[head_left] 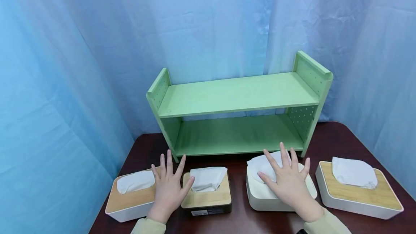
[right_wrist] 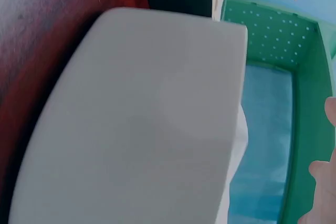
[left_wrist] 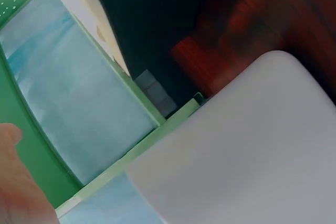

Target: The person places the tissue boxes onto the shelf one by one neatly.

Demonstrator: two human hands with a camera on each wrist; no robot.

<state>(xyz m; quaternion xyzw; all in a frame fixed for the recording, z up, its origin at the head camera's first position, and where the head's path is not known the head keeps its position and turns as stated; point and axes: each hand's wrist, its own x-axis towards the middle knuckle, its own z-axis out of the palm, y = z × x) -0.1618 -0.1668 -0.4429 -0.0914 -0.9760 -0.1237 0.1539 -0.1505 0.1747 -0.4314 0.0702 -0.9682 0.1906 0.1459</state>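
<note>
My left hand [head_left: 169,194] is spread with straight fingers and holds nothing. It hovers between a white tissue box with a tan lid [head_left: 133,199] and a black tissue box with a wooden lid [head_left: 206,199], overlapping the edges of both in the head view. My right hand [head_left: 290,185], fingers also spread, hangs over an all-white tissue box [head_left: 269,202] and hides part of its tissue. Farther right lies a white tissue box with a bamboo lid [head_left: 357,192]. The white box wall [left_wrist: 241,145] fills much of the left wrist view; another white wall [right_wrist: 142,108] fills the right.
Behind the boxes stands a green two-tier shelf [head_left: 240,95] with raised, perforated sides. Both of its tiers are bare. The dark reddish wooden table [head_left: 240,223] has rounded back corners. Light blue curtains [head_left: 208,21] surround it at the back and sides.
</note>
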